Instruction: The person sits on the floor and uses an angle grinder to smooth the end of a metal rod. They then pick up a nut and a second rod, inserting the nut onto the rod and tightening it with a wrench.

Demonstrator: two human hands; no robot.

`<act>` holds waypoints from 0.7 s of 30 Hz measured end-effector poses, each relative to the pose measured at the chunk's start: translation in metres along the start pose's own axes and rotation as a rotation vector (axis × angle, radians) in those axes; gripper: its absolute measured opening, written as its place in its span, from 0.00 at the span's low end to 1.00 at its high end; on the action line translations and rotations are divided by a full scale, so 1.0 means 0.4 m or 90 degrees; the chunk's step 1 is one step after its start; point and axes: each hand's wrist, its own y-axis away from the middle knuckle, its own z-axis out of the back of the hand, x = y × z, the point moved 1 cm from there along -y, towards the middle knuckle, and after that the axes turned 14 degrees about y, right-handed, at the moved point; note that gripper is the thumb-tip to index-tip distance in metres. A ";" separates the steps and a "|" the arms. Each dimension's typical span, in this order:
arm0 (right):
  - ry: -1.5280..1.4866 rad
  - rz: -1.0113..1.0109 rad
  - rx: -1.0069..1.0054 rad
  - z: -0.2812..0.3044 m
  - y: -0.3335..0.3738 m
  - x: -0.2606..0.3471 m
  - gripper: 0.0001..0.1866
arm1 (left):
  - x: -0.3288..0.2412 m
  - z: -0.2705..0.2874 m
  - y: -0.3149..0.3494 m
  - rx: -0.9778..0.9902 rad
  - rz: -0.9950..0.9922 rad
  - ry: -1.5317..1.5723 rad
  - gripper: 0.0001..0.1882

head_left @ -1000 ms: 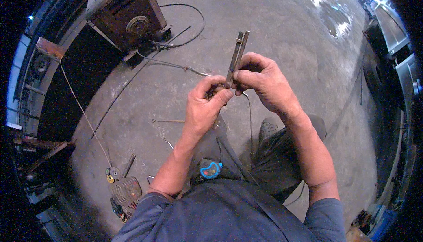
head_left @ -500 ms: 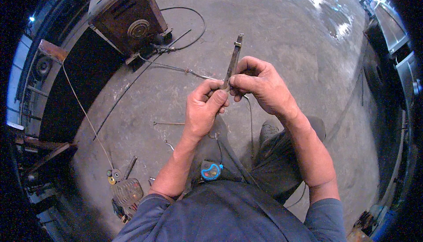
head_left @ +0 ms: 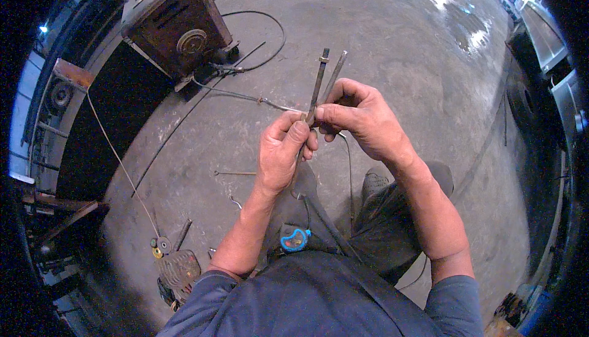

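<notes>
Over my lap I hold a long, dark metal piece that looks like a U-bolt (head_left: 318, 82). Its two rod legs point up and away from me, spread apart at the tips. A brass-coloured nut (head_left: 323, 60) sits near the top of the left leg. My left hand (head_left: 279, 153) is closed round the middle, thumb on top. My right hand (head_left: 359, 116) pinches the rods just above it, with curled fingers. Below my left hand a thin part runs down to a curved end by my knee. My hands hide where the rods meet.
A rusty metal box machine (head_left: 178, 30) with a round dial stands far left, trailing black cables (head_left: 283, 36). Wrenches (head_left: 236, 172) lie on the concrete floor left of me. A blue tape measure (head_left: 294, 239) is at my waist. Tools lie near a ridged metal piece (head_left: 180, 269) lower left.
The metal piece has turned in my hands: its legs, lined up before, now show apart. My left thumb has shifted slightly; my right hand stays in nearly the same place.
</notes>
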 end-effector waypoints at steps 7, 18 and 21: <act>0.062 0.013 0.000 -0.001 -0.006 -0.009 0.10 | 0.006 0.010 -0.002 0.004 0.002 0.005 0.17; 0.259 -0.040 -0.016 -0.009 -0.011 -0.003 0.11 | 0.009 0.014 -0.003 0.009 0.084 -0.102 0.13; 0.258 -0.043 0.000 -0.028 -0.020 -0.017 0.12 | 0.013 0.026 0.013 -0.031 0.103 -0.118 0.17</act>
